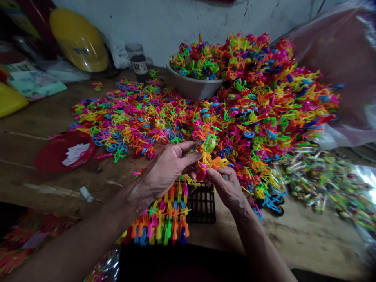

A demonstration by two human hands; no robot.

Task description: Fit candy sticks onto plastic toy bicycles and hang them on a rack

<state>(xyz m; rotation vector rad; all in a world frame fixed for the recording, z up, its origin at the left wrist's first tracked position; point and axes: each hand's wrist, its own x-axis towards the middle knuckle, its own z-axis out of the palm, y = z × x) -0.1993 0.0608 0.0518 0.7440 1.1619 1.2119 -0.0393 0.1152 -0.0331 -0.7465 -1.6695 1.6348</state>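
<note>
My left hand and my right hand meet over the table, both pinching a small cluster of plastic toy bicycles in yellow, green, orange and pink. How many pieces are in the cluster I cannot make out. Below the hands lies a black slotted rack. Its left part is filled with rows of upright colourful toy bicycles, while open slots show on the right. Part of the rack is hidden under my left hand. Just beyond the fingers, a large heap of loose toy bicycles spreads across the table.
A white bowl full of toy bicycles stands by the wall. On the left, a red basket holds white paper slips, near a jar and yellow helmet. At right are small clear-wrapped pieces and a big plastic bag.
</note>
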